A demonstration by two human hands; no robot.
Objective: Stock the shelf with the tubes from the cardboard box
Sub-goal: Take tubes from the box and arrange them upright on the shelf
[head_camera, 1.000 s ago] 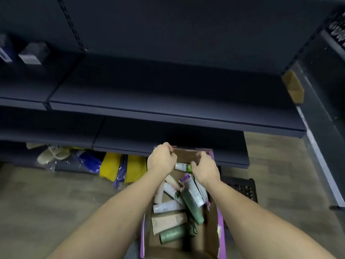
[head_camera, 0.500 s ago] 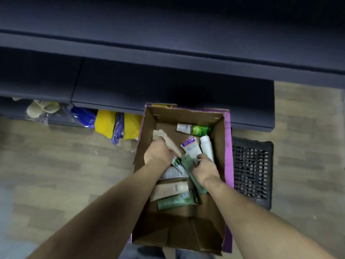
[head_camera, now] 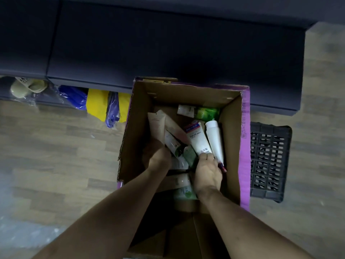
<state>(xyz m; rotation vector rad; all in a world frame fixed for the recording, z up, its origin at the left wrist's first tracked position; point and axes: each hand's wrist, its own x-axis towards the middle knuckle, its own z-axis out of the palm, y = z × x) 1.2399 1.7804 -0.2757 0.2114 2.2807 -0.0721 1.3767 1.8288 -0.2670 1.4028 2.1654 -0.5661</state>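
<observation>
Head view: both hands inside cardboard box [head_camera: 138,116]. Right hand [head_camera: 208,173] grips white facial tube [head_camera: 197,140]; left hand [head_camera: 158,156] closed among tubes, contents unclear. Best lifted straight, clear of neighbours.

One cardboard box [head_camera: 232,146] stands open on the floor, its outer faces purple. Inside it, about ten tubes can be made out, though the pile overlaps and both arms hide part of it, so the count is not exact: two beige tubes [head_camera: 158,126] at the left, one white and green tube [head_camera: 198,112] at the far end, one white tube marked "facial" [head_camera: 197,139], one plain white tube [head_camera: 214,139], and several partly hidden ones around the wrists. Two hands are in the box: one left hand [head_camera: 157,157] and one right hand [head_camera: 208,173]. One dark plastic crate [head_camera: 268,161] sits beside the box. Two dark shelf panels [head_camera: 168,43] show above.
</observation>
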